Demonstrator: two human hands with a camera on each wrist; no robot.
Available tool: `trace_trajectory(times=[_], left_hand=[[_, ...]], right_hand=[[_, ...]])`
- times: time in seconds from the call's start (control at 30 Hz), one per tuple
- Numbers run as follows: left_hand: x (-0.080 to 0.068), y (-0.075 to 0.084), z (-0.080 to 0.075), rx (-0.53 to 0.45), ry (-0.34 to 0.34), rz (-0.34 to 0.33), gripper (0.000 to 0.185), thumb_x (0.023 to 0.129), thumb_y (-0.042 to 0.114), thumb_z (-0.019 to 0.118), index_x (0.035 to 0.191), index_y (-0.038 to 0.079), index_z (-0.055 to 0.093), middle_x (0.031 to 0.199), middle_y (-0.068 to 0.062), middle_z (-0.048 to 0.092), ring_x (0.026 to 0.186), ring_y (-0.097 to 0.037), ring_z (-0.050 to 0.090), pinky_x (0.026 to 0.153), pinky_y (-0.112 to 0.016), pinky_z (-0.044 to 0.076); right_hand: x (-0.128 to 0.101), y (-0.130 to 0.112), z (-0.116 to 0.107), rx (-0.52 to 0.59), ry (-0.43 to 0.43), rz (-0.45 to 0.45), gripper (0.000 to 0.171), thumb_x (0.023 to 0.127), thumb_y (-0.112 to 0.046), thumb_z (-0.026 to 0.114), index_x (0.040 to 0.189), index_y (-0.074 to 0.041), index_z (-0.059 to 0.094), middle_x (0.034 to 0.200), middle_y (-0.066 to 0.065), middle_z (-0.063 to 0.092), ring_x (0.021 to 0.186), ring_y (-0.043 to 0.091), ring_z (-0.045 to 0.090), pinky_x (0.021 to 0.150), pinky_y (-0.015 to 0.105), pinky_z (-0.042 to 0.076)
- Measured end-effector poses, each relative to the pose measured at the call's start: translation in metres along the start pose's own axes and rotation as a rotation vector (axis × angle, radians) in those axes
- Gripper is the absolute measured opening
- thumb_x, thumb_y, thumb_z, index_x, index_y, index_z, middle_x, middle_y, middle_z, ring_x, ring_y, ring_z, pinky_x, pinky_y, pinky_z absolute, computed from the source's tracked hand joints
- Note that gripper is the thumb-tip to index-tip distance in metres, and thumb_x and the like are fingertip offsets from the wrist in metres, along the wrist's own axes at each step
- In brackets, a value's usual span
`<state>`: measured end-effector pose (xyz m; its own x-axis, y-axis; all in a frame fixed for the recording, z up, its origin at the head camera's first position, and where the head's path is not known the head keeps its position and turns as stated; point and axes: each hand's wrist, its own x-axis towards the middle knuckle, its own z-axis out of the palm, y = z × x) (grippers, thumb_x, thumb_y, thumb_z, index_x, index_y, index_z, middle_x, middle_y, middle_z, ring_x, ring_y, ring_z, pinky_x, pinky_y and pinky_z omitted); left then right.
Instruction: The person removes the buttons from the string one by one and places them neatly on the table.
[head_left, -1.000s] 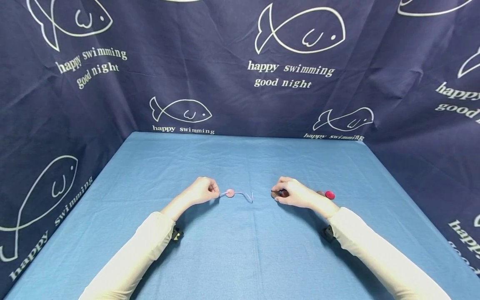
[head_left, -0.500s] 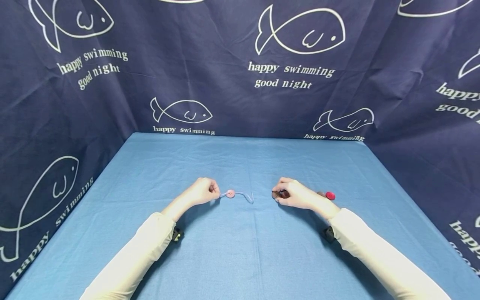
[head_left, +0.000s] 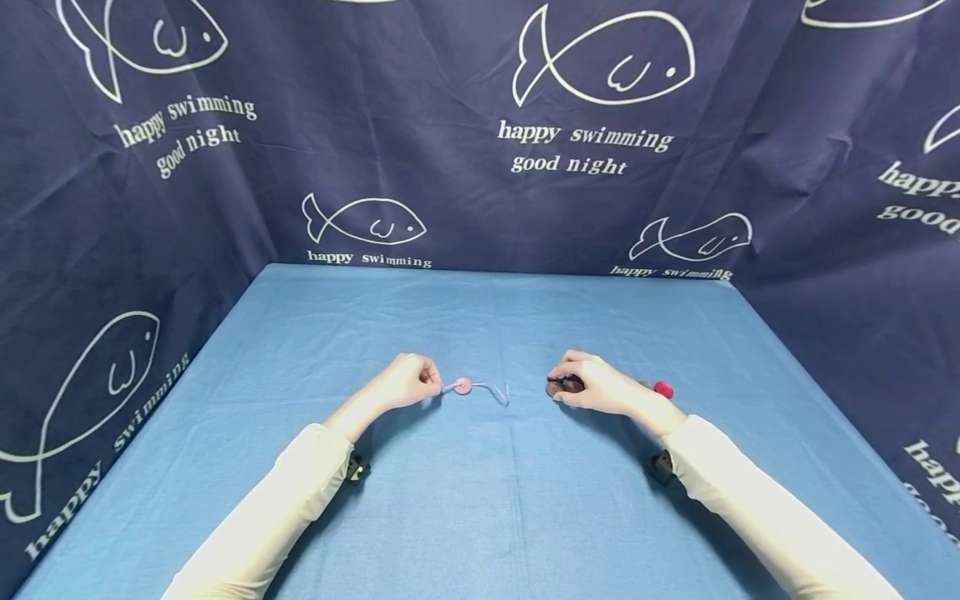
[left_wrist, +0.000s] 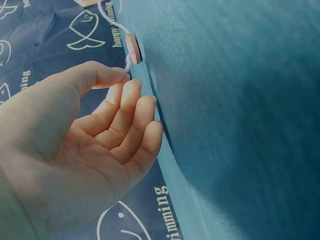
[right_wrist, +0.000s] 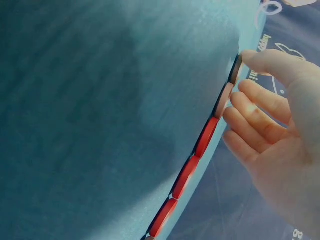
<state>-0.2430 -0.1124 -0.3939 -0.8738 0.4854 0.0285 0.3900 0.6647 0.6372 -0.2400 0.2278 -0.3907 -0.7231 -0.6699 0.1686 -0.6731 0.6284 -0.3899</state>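
My left hand rests on the blue table and pinches one end of a pale string between thumb and forefinger. A pink round button sits on the string just past the fingertips; the left wrist view shows the same pinch below the button. My right hand pinches a dark brown button lying on the table. In the right wrist view its thumb touches that dark button.
A row of several buttons, one pinkish and the others red, lies behind the dark one under my right palm; one red button shows past the wrist. Blue cloth covers the table. Dark fish-print curtains enclose three sides.
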Motion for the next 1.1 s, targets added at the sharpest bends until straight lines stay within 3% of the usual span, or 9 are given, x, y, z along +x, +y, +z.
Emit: trace_trajectory(times=[0.43,0.7,1.1], left_hand=[[0.002,-0.004,0.003,-0.015,-0.005,-0.030,0.007,0.082,0.007,0.059,0.080,0.007,0.066,0.065,0.001,0.063,0.051,-0.008,0.055,0.056,-0.023,0.046],[0.000,-0.002,0.000,-0.002,0.018,-0.002,0.009,0.084,0.006,0.059,0.082,0.006,0.068,0.069,0.000,0.064,0.052,-0.007,0.054,0.060,-0.023,0.046],[-0.001,-0.002,0.001,-0.010,0.006,0.003,0.010,0.085,0.006,0.058,0.084,0.005,0.068,0.070,-0.001,0.065,0.052,-0.007,0.054,0.057,-0.022,0.046]], right_hand=[[0.005,-0.003,0.002,-0.003,0.047,-0.071,0.026,0.081,-0.013,0.070,0.105,-0.001,0.068,0.093,0.009,0.060,0.076,0.019,0.054,0.070,0.029,0.046],[0.019,-0.013,-0.002,-0.024,0.089,-0.140,0.024,0.080,-0.011,0.069,0.102,0.000,0.068,0.093,0.010,0.060,0.085,0.023,0.059,0.076,0.036,0.049],[0.043,-0.034,0.005,0.004,0.079,-0.176,0.025,0.082,-0.014,0.069,0.102,0.000,0.068,0.094,0.013,0.061,0.090,0.024,0.060,0.080,0.039,0.049]])
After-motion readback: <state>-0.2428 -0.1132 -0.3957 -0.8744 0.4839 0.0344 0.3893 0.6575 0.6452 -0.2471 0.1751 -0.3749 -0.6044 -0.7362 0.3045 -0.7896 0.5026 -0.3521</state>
